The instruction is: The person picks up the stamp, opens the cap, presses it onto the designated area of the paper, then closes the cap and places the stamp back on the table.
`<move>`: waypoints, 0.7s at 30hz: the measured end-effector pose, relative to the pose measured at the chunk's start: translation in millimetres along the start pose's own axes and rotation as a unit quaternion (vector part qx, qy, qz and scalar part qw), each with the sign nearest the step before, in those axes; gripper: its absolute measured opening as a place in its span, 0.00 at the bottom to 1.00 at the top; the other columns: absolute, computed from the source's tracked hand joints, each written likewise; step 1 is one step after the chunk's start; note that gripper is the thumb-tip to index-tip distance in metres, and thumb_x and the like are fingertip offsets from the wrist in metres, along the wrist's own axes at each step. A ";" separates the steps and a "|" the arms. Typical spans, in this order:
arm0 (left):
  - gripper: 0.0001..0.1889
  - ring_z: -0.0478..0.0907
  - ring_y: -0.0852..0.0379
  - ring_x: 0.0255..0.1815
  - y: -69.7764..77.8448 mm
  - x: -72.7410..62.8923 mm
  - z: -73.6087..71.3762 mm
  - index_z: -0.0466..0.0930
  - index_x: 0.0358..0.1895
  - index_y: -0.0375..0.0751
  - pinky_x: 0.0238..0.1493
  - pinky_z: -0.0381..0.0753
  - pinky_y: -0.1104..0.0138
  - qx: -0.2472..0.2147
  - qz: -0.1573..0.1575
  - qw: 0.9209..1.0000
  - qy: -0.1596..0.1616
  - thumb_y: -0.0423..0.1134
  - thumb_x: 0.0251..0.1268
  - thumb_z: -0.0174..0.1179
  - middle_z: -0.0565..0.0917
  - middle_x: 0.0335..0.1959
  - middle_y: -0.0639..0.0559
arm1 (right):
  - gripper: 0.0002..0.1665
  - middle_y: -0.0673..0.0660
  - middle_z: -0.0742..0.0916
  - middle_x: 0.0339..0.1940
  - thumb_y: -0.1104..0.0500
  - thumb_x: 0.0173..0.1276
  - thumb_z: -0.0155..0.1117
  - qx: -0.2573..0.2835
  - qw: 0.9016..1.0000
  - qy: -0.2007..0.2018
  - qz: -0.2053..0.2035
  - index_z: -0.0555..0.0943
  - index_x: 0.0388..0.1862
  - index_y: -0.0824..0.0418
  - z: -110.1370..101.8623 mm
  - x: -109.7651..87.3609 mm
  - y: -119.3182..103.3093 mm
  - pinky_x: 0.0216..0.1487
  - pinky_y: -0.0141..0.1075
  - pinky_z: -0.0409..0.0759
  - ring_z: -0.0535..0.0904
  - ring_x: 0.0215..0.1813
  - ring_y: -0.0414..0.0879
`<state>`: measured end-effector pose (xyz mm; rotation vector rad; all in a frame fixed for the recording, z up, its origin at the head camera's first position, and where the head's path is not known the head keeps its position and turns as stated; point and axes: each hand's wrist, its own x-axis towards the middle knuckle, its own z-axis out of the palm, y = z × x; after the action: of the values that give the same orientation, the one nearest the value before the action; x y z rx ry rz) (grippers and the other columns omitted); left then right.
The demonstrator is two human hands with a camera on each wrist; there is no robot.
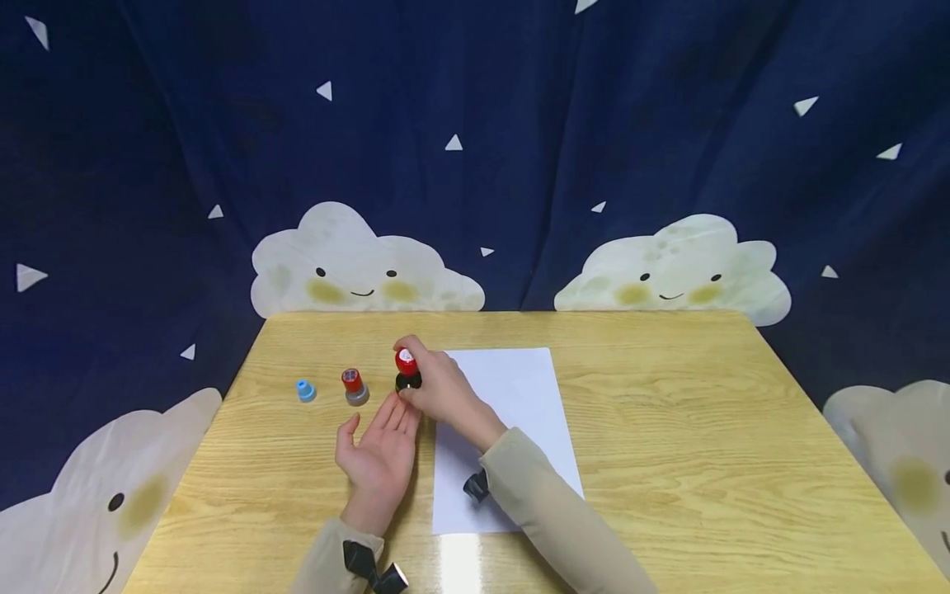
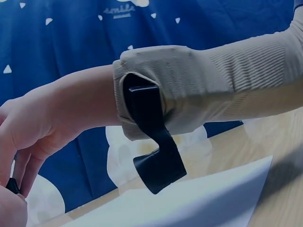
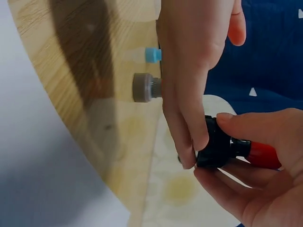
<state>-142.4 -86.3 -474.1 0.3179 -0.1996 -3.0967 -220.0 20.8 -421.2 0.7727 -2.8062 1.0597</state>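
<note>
From where I stand, the red-and-black hand stamp [image 1: 406, 363] is up near the left edge of the sheet of white paper [image 1: 508, 379], its long axis close to upright: the red handle points up, the black base [image 3: 215, 146] down toward the desk [image 1: 705, 412]. The right hand [image 1: 444, 388] is curled round it, the thumb and fingers gripping its sides. The left hand [image 1: 382, 458] lies open, palm up, thumb held well apart, its extended fingertips touching the underside edge of the black base without wrapping round it. To the left, 2 more things stand on the desk: a red-and-grey stamp [image 1: 355, 388], red end up, and beyond it a small light-blue piece [image 1: 306, 391]. The right sleeve [image 1: 549, 503] crosses over the paper.
</note>
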 end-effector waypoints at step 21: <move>0.28 0.41 0.51 0.81 -9.3 -13.2 4.2 0.33 0.79 0.36 0.79 0.47 0.64 0.047 -0.062 0.997 -0.021 0.40 0.83 0.25 0.43 0.81 0.42 | 0.39 0.58 0.88 0.45 0.65 0.54 0.78 -0.022 0.999 -0.030 -0.030 0.71 0.63 0.51 -21.8 -34.6 -10.8 0.49 0.41 0.85 0.84 0.44 0.51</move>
<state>-130.5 -76.1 -468.6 0.2775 -0.3415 -3.2250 -187.5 42.7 -405.3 0.8940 -2.8255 0.9786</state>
